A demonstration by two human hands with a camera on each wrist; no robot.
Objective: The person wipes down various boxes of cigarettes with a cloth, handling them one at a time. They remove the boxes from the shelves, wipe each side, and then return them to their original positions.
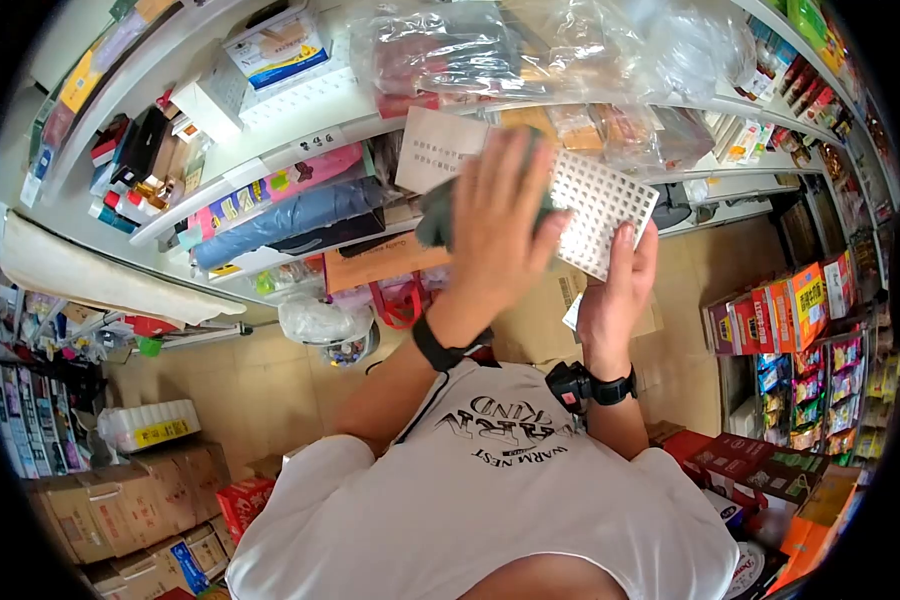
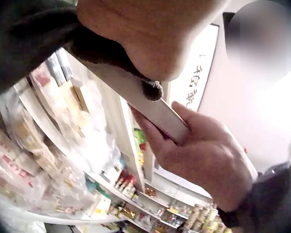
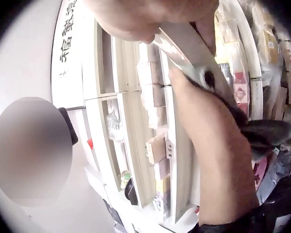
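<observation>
A white panel with rows of small holes point(image 1: 602, 205) is held up at a tilt in front of the shelves. My right hand point(image 1: 618, 285) grips its lower right corner, thumb over the holed face. In the left wrist view, the right hand point(image 2: 203, 150) holds the end of the panel, whose edge point(image 2: 157, 109) shows. My left hand point(image 1: 500, 225), blurred, lies with extended fingers over a dark green cloth point(image 1: 436, 215) against the panel's face. In the right wrist view, the left forearm point(image 3: 208, 141) crosses in front of the panel.
Shelves point(image 1: 370, 125) ahead hold plastic-wrapped goods point(image 1: 450, 45) and a blue roll point(image 1: 290, 220). A clear bag point(image 1: 320, 320) stands on the floor below. Cardboard boxes point(image 1: 130, 500) are stacked at lower left, and red cartons point(image 1: 770, 315) stand at right.
</observation>
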